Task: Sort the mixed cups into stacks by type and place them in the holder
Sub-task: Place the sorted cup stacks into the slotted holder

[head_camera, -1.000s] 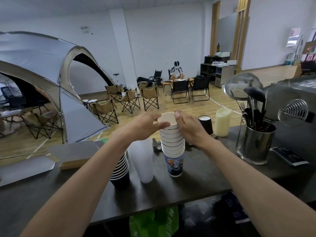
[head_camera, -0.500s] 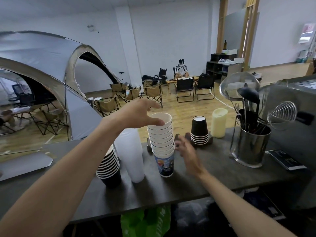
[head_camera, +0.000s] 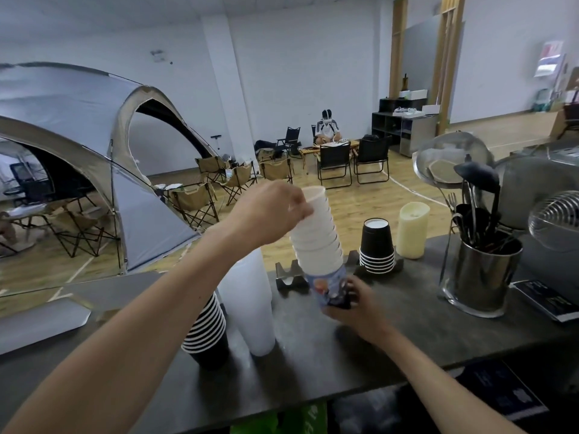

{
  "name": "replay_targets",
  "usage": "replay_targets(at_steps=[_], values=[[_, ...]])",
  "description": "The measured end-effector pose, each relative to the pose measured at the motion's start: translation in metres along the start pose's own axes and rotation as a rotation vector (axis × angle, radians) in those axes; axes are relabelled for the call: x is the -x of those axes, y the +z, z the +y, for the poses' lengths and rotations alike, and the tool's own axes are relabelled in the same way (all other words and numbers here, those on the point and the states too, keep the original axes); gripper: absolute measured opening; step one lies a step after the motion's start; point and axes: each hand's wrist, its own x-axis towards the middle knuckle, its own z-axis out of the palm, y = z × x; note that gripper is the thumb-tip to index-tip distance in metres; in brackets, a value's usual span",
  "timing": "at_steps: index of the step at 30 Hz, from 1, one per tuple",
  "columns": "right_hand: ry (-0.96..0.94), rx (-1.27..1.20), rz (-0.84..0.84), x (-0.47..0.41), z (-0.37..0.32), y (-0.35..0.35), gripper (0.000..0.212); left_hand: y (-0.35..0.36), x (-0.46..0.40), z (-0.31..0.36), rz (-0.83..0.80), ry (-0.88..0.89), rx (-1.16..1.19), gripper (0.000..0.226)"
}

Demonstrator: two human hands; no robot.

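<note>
Left hand (head_camera: 269, 211) pinches the printed cup stack's (head_camera: 318, 242) rim; right hand (head_camera: 357, 303) grips its base.

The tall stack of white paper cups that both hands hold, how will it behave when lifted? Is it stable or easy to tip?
The white cup stack is tall, narrow and already leaning, so it probably tips easily. The left hand pinches the top rim and the right hand grips the printed bottom cup, which should steady it. Being paper, it is likely light, and the cups may slide apart.
</note>
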Motion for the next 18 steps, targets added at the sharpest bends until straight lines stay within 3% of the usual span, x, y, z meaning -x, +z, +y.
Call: replay_targets(at_steps=[4, 6, 10, 13, 15, 18], values=[[-0.002, -0.221, 0.205, -0.006, -0.054, -0.056, 0.07, -0.008, -0.019, 0.003, 0.34, -0.074, 0.164, 0.031], [-0.085, -0.287, 0.306, -0.006, -0.093, -0.09, 0.066, -0.015, -0.028, 0.006, 0.408, -0.155, 0.207, 0.038], [-0.351, -0.368, 0.419, -0.022, -0.175, -0.15, 0.056, -0.019, -0.036, 0.018, 0.347, -0.315, 0.72, 0.054], [-0.476, -0.406, 0.401, -0.045, -0.225, -0.175, 0.056, -0.01, -0.034, 0.034, 0.279, -0.377, 1.027, 0.038], [-0.501, -0.389, 0.346, -0.069, -0.248, -0.183, 0.056, -0.001, -0.034, 0.043, 0.26, -0.403, 1.156, 0.027], [-0.43, -0.335, 0.279, -0.111, -0.265, -0.18, 0.069, 0.027, -0.037, 0.049, 0.255, -0.476, 1.306, 0.042]])
